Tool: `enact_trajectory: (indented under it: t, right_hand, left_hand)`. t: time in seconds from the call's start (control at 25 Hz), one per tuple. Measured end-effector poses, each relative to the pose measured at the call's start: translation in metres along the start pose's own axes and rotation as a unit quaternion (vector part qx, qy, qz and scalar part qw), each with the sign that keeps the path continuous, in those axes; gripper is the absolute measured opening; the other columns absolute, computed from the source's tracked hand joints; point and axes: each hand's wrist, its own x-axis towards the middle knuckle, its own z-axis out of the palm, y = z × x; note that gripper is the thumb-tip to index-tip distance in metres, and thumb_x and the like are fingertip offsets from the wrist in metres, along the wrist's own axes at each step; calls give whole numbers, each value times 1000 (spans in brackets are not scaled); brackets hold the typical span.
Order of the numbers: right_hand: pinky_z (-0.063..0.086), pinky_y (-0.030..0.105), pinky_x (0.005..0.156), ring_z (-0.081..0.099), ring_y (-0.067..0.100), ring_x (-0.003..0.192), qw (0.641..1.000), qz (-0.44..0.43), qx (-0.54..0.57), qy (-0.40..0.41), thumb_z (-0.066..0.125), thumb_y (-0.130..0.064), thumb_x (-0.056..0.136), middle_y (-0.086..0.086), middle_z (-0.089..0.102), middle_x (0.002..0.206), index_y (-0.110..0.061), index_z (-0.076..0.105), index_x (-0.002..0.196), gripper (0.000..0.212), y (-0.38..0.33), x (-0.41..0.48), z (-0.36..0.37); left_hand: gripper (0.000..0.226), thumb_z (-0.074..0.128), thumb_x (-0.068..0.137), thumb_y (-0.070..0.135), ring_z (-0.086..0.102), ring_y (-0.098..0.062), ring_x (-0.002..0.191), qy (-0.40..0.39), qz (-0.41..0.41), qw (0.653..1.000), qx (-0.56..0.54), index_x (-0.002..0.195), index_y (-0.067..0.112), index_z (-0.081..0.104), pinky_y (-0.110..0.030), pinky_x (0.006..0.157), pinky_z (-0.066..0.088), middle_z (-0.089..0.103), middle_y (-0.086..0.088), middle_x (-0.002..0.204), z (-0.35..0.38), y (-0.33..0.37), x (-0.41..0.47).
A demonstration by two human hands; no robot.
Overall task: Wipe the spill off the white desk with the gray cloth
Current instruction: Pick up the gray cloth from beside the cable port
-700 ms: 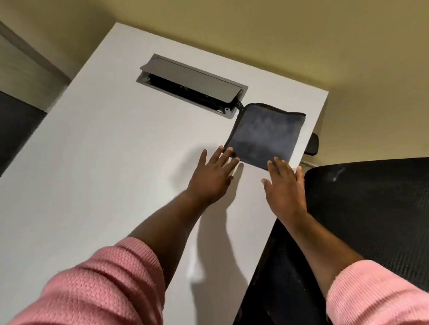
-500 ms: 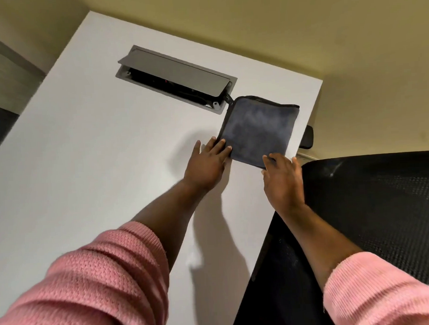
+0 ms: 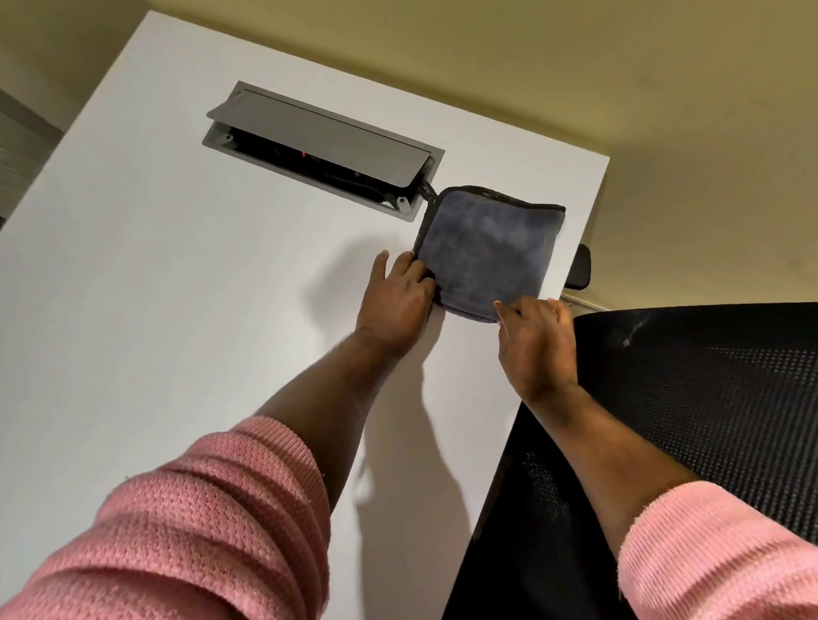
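A folded gray cloth [image 3: 489,250] lies near the far right corner of the white desk [image 3: 164,320]. My left hand [image 3: 395,301] is at the cloth's near left edge, its fingers curled into the fold. At the cloth's near right corner sits my right hand [image 3: 535,341], its fingertips pinching the edge. The cloth looks slightly raised along the near side. I see no spill on the desk surface.
A gray cable box [image 3: 320,149] with its lid tilted open is set into the desk just left of the cloth. A black mesh chair [image 3: 707,414] stands against the desk's right edge. A tan wall [image 3: 621,66] lies beyond.
Both hands have moved forward from flat on the desk to the cloth's near edge and closed their fingers on it. The cloth's near side has bunched a little.
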Motion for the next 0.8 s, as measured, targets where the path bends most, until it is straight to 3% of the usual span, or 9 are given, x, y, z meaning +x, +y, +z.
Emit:
enact_trajectory:
  t: [0.2,0.32,0.4,0.52,0.56,0.72,0.8]
  right_hand:
    - [53,45,93,72,26,85,999,18,13,-29,76,-12,90,3,75,95,-14,70,115,26,-13,2,-14]
    - [53,47,86,70,30,87,999,20,30,-22,75,-4,87,8,72,99,-9,67,114,28,-26,-3,-13]
    - [53,49,83,67,32,84,996,-27,66,49,71,3,85,10,69,95,-7,65,111,29,-59,-16,-101]
    - [43,44,83,62,31,87,995,-17,89,44,58,7,86,10,67,97,-7,68,115,33,-54,-8,-103]
    - [39,43,86,60,30,92,994,-2,112,19,55,5,88,9,66,102,-8,67,118,35,-53,-13,-103]
    - [22,28,92,51,28,109,981,-70,183,-13,50,-6,99,9,60,119,-13,61,126,30,-70,-23,-142]
    - [24,28,94,53,33,110,976,-87,200,-24,49,-11,107,10,60,124,-13,61,131,26,-85,-37,-160]
  left_hand:
    - [37,46,103,30,42,-32,143,-16,7,1000,20,129,10,63,-58,126,16,59,-11,136,-9,-6,-21]
    - [38,38,100,33,49,-33,130,-19,-9,1000,-16,116,8,62,-57,124,22,61,-14,122,-14,-11,-35]
    - [37,38,97,32,54,-34,119,59,-59,996,4,108,6,62,-57,121,27,62,-15,113,-91,-10,-102]
    - [25,51,93,23,61,-38,99,106,-41,992,-50,99,4,64,-58,116,37,65,-17,98,-94,-6,-105]
    - [24,51,93,24,61,-38,94,90,-45,993,-65,97,4,65,-57,114,38,66,-16,94,-92,-5,-112]
    - [35,40,102,32,61,-36,90,109,-85,986,-94,100,8,65,-50,110,37,68,-12,91,-124,-8,-172]
    - [31,42,108,37,57,-32,91,92,-112,982,-121,105,14,64,-44,106,36,67,-5,92,-132,-10,-214]
